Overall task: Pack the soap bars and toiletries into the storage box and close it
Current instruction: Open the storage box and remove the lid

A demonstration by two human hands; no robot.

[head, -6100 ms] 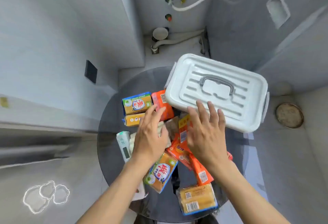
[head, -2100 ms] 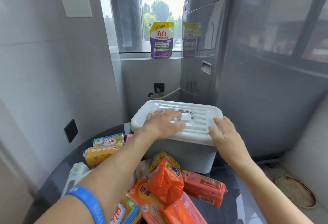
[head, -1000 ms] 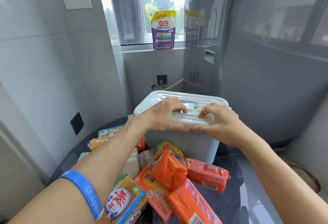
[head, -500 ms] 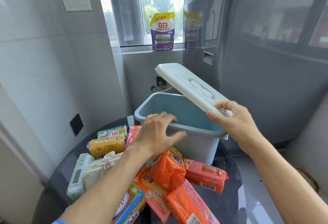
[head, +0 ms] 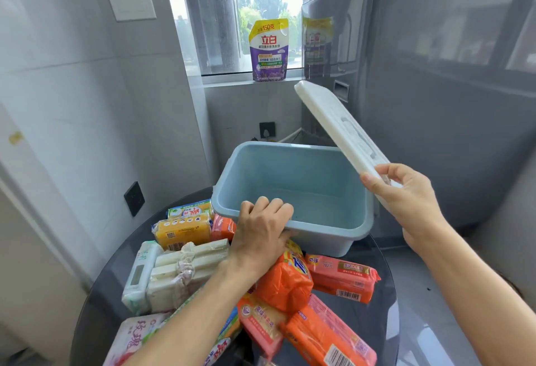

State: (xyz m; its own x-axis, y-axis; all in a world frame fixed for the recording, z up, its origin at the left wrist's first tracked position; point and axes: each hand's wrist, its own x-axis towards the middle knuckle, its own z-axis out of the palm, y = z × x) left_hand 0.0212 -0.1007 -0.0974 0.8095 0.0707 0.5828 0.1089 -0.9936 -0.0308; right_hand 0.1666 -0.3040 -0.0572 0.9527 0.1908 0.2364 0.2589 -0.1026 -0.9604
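A: Storage box sits at the far side of the round table, open and empty. Step in hand: opening.

B: Lid?

A: Off, tilted right of the box; right hand pinches its near end. Left hand curls over the box's near rim.

B: Soap packs?

A: Piled near the box, none inside.

B: Next?

A: Likely set the lid aside, freeing both hands to load.
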